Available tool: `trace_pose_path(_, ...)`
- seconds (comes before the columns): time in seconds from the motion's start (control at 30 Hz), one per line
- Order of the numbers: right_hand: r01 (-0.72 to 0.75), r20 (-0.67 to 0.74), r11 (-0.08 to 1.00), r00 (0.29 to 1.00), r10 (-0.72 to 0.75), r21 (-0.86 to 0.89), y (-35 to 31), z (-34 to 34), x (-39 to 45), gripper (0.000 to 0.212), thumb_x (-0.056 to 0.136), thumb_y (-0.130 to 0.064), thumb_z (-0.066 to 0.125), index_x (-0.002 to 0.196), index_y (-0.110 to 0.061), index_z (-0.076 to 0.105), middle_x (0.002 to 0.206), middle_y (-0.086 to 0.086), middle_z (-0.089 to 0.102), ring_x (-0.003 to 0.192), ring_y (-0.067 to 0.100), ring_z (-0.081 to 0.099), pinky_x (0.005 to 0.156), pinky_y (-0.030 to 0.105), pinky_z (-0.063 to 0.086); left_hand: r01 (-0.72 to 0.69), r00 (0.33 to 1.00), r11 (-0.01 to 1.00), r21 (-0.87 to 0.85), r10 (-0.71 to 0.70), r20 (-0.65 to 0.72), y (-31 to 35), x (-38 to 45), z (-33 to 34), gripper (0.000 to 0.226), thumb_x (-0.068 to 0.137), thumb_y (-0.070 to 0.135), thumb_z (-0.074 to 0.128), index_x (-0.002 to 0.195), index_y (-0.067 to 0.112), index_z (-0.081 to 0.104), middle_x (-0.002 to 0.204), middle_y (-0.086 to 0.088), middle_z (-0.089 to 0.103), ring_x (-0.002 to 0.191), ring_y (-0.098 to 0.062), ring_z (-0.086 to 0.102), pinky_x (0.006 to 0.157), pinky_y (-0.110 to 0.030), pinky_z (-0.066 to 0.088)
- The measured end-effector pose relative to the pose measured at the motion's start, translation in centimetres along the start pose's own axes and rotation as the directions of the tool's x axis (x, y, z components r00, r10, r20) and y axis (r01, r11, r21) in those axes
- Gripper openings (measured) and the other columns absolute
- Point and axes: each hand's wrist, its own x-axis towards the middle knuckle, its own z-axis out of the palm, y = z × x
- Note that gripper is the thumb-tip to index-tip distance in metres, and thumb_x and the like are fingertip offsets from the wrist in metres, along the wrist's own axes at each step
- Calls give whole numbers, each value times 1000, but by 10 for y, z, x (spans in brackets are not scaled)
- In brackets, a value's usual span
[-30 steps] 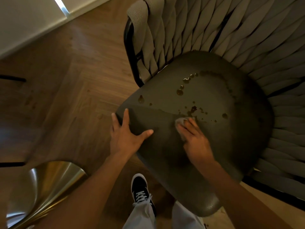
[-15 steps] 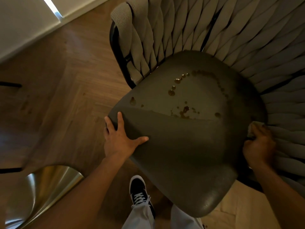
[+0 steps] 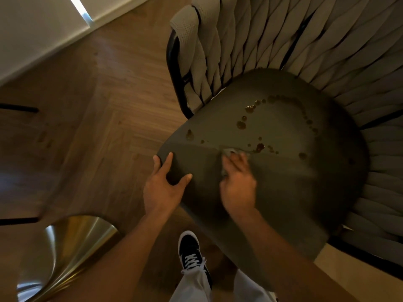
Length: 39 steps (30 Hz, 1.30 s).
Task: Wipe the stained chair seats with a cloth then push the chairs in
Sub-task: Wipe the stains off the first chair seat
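Observation:
A dark chair seat [image 3: 283, 188] fills the middle and right, with brown stain drops [image 3: 241, 124] spread over its far half. My right hand [image 3: 237, 182] presses a small grey cloth [image 3: 231, 151] flat on the seat just below the stains; it is blurred. The cloth mostly hides under its fingers. My left hand [image 3: 162, 186] rests on the seat's front left corner with fingers spread and the thumb on top.
A woven grey backrest [image 3: 305, 40] on a black frame curves round the seat's far and right sides. A brass table base [image 3: 65, 253] stands at the lower left on the wooden floor [image 3: 98, 105]. My shoe [image 3: 192, 253] is below the seat. A white wall runs along the top left.
My right hand swept the cloth from mid-seat out to the seat's right edge and has come back to the middle, just below the stains. My left hand has stayed on the corner.

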Motion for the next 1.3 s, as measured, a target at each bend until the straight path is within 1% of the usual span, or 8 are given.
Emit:
trace_pose_path(0.17, 206, 121, 976, 970, -212, 65, -81, 35, 19, 55, 92, -7, 47, 146, -12, 35, 154, 4, 31, 146, 26, 11, 118, 32, 13, -93, 996, 994, -53, 92, -23, -14, 0, -2, 68, 88, 35, 65, 147, 38, 32, 160, 4, 15, 128, -21, 50, 91, -32, 47)
trace_pose_path(0.27, 297, 190, 955, 937, -294, 14, -97, 44, 31, 53, 95, -8, 43, 147, -10, 32, 155, 6, 27, 145, 28, 6, 119, 36, 10, -90, 996, 993, -74, 91, 9, -16, 0, -2, 68, 87, 20, 67, 147, 32, 35, 161, 4, 10, 124, -20, 53, 81, -22, 41)
trace_pose_path(0.4, 461, 226, 887, 867, -444, -26, -82, 39, 43, 54, 92, -4, 43, 145, -9, 35, 155, 6, 27, 145, 27, 8, 119, 33, 8, -109, 994, 985, -132, 110, -3, -14, 0, 3, 69, 89, 27, 65, 149, 32, 31, 161, 2, 8, 136, -22, 40, 98, -30, 43)
trace_pose_path(0.53, 478, 221, 877, 862, -455, -57, -52, 27, 42, 61, 89, -7, 52, 146, -13, 33, 154, 5, 29, 146, 25, 11, 120, 32, 10, -77, 997, 994, -72, 77, -8, -11, 1, 5, 70, 90, 42, 60, 151, 29, 26, 162, -4, 8, 146, -26, 17, 116, -45, 28)
trace_pose_path(0.77, 285, 88, 949, 957, -275, -133, 49, -23, 20, 70, 66, 6, 69, 132, -11, 55, 139, 8, 52, 136, 33, 37, 111, 37, 21, -145, 988, 975, 170, 133, 79, 15, 4, -1, 73, 90, 57, 50, 151, 40, 14, 162, -2, -7, 148, -25, -7, 119, -45, 11)
trace_pose_path(0.97, -16, -40, 990, 999, 11, -139, 161, -72, 2, 73, 59, 15, 63, 128, -7, 58, 138, 15, 51, 133, 38, 39, 112, 38, 27, -92, 986, 929, 360, 36, 160, 27, 6, 10, 99, 75, 80, 45, 150, 42, -6, 159, -7, -22, 146, -30, -17, 119, -46, -2)
trace_pose_path(1.13, -306, -200, 951, 935, 291, -44, 227, -93, -1, 62, 67, 22, 54, 126, 3, 57, 136, 24, 50, 130, 41, 40, 111, 39, 27, -87, 988, 916, 392, 31, 148, 27, 6, 14, 103, 73, 82, 44, 150, 41, -11, 158, -8, -24, 146, -31, -18, 119, -47, -3)
trace_pose_path(1.3, -463, -296, 881, 831, 471, 102, 215, -88, 11, 51, 76, 9, 46, 125, 4, 57, 139, 23, 47, 133, 36, 37, 111, 37, 27, -98, 989, 906, 412, 44, 140, 27, 6, 14, 102, 73, 82, 42, 150, 42, -11, 159, -9, -22, 146, -31, -16, 119, -47, -1)
